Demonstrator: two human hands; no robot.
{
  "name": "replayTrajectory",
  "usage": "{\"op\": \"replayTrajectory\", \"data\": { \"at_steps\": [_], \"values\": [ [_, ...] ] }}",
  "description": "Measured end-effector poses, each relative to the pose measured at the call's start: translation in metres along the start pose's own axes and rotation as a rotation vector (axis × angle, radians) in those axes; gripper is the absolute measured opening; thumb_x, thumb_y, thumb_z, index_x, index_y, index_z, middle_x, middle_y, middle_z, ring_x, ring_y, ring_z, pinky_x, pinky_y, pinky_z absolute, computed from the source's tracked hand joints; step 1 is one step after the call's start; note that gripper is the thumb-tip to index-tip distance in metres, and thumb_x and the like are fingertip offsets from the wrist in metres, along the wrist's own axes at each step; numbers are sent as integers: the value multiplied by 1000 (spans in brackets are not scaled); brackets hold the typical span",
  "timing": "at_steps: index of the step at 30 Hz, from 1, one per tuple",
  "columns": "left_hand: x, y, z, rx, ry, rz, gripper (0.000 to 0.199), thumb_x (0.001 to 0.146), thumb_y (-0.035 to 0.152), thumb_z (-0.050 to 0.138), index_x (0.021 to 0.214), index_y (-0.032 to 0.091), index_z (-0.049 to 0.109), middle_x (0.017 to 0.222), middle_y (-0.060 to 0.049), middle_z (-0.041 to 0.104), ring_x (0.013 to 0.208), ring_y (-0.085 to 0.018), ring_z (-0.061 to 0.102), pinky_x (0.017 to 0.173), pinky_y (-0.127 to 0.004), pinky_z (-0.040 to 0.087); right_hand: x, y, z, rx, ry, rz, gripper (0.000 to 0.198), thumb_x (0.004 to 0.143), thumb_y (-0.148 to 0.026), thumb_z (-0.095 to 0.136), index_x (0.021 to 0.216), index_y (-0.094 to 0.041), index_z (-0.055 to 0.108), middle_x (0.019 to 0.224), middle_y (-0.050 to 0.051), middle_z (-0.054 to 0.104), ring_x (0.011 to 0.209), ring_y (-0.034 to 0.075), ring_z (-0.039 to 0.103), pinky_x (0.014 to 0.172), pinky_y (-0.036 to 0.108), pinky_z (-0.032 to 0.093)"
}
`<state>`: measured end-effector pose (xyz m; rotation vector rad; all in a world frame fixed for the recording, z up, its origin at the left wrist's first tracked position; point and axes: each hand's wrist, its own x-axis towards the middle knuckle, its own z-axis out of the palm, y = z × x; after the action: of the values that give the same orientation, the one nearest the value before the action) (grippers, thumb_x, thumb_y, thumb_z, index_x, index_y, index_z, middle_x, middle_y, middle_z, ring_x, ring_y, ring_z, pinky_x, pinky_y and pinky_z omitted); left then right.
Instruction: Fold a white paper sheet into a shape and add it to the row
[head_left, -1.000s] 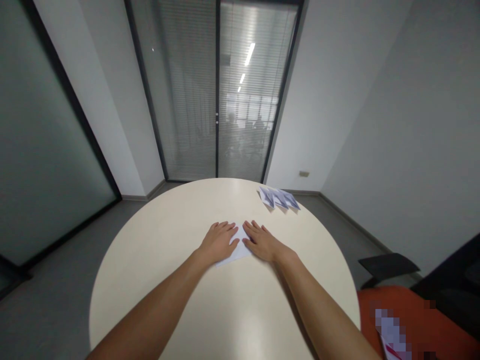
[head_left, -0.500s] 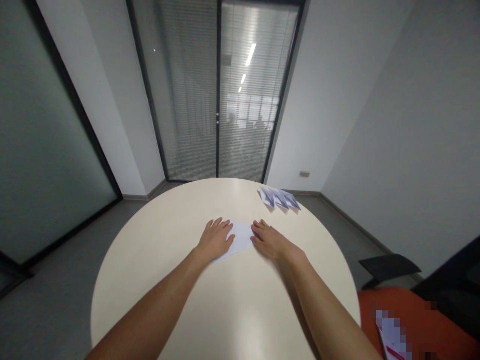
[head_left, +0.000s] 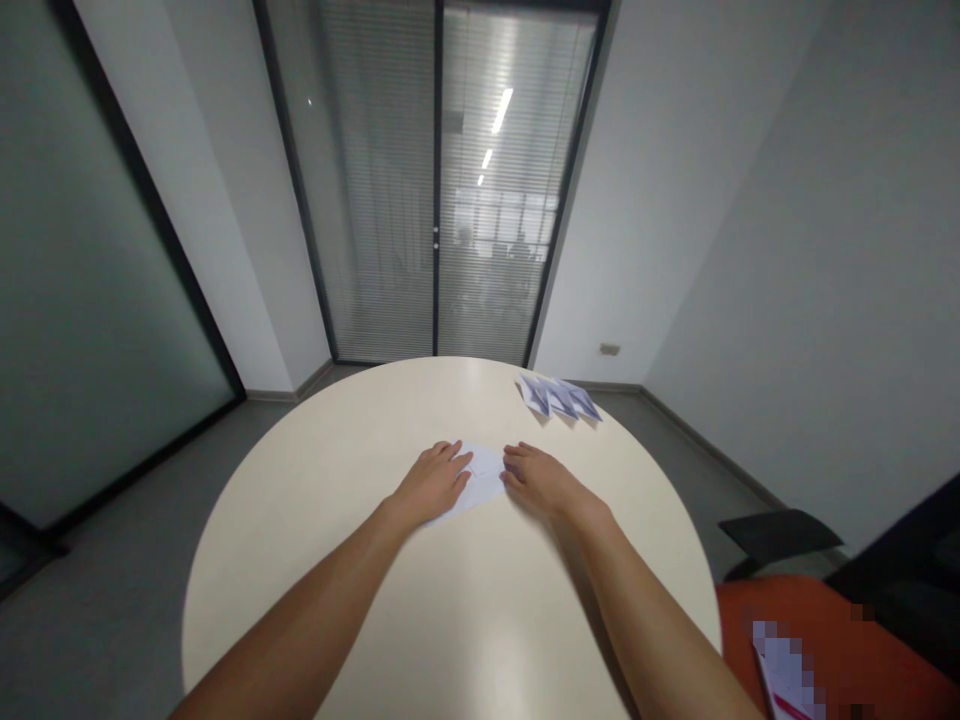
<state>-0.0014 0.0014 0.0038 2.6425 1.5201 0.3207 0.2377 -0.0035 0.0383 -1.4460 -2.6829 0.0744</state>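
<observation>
A folded white sheet of paper lies near the middle of the round table, between my hands. My left hand rests palm down on the paper's left side, index finger and thumb apart on its surface. At the right edge, my right hand has its thumb and fingers around the paper, with a shaded bit of it showing between them. A faint crease line shows across the sheet. What lies under both palms is hidden.
Several folded paper pieces overlap at the table's far right edge. An orange chair with a black armrest stands at the right, a blurred item on its seat. Glass panels with blinds rise beyond the table.
My left fingers have drawn in from their wider spread, with the index finger reaching further onto the paper. My right hand has barely shifted. A crease line shows more clearly on the sheet.
</observation>
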Motion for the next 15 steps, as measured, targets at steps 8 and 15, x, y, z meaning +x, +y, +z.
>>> {"op": "replayTrajectory", "data": {
  "at_steps": [8, 15],
  "values": [
    [-3, 9, -9, -47, -26, 134, 47, 105, 38, 38, 147, 27, 55, 157, -5, 43, 144, -24, 43, 125, -45, 34, 4, 1, 12, 92, 90, -116, 49, 104, -29, 32, 139, -11, 62, 147, 15, 57, 143, 23, 47, 127, 43, 25],
    [-5, 13, -11, -158, -9, 313, 41, 105, 37, 39, 136, 30, 65, 147, -3, 53, 135, -18, 51, 120, -35, 41, 5, 11, 22, 94, 109, -131, 50, 103, -26, 34, 145, -12, 58, 149, 17, 54, 146, 24, 43, 128, 46, 23]
  ]
}}
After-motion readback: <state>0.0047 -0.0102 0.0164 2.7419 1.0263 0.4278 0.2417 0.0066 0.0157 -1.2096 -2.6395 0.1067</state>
